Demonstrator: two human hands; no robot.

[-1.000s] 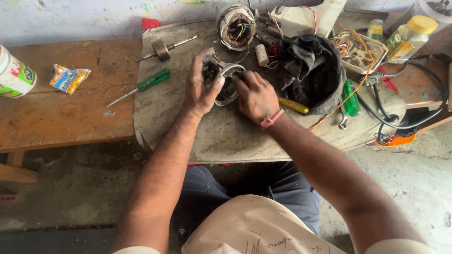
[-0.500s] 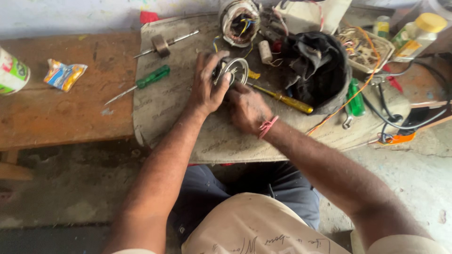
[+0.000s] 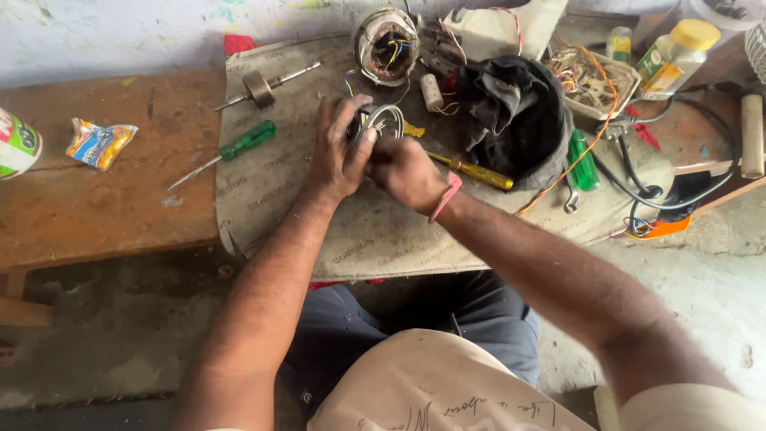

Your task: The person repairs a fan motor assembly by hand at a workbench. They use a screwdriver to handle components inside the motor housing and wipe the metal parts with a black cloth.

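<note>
Both hands [image 3: 375, 160] clasp the metal ring [image 3: 386, 121] between them.

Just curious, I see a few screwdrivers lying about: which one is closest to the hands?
The yellow-handled screwdriver, lying right beside the right hand. The two green-handled ones lie farther off on either side.

Open passage lies in the lower middle of the frame, on the bare mat [image 3: 375, 239] under the two forearms. Left of centre, the green screwdriver [image 3: 239, 146] and the metal shaft [image 3: 263, 86] lie well apart on the mat. The upper right is crowded: black cloth bundle [image 3: 519, 120], yellow screwdriver [image 3: 471, 170], cables [image 3: 678, 187] (tangled), tray of wires [image 3: 590, 80]. The motor winding [image 3: 387, 44] blocks the top centre.
</note>
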